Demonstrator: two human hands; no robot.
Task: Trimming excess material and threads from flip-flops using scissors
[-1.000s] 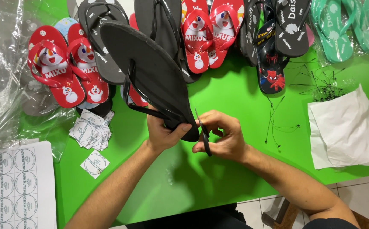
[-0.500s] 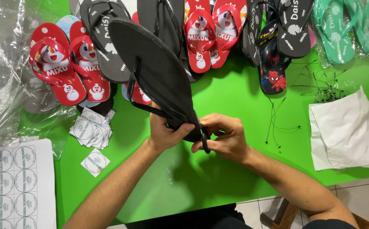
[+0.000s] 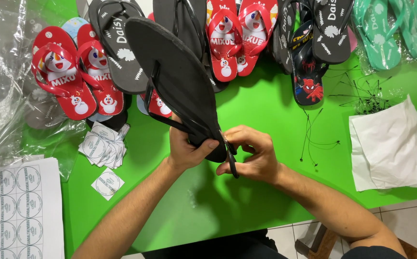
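A: What occupies the green table (image 3: 275,120), taken from the largest item down?

B: The table bears a row of flip-flops along its far edge. Held above it, toward its middle, is a pair of plain black flip-flops (image 3: 175,76), soles back to back, heels toward the person. Left of that pair lie red cartoon flip-flops (image 3: 69,76); right of it, white paper sheets (image 3: 390,144), then a heap of thin black plastic ties (image 3: 362,96).

A: And the hands?

B: The left hand (image 3: 187,148) is closed around the heel end of the black pair, thumb across the sole. The right hand (image 3: 254,156) is curled at the same heel, pinching a small dark tool (image 3: 231,160), probably a pair of scissors or a tagging tool; its tip is hidden.

A: How is this step best done?

B: Judging from the grip, keep the two heels pressed flush with the left hand, work the tool close to the heel edge, and keep the left thumb clear of its tip.
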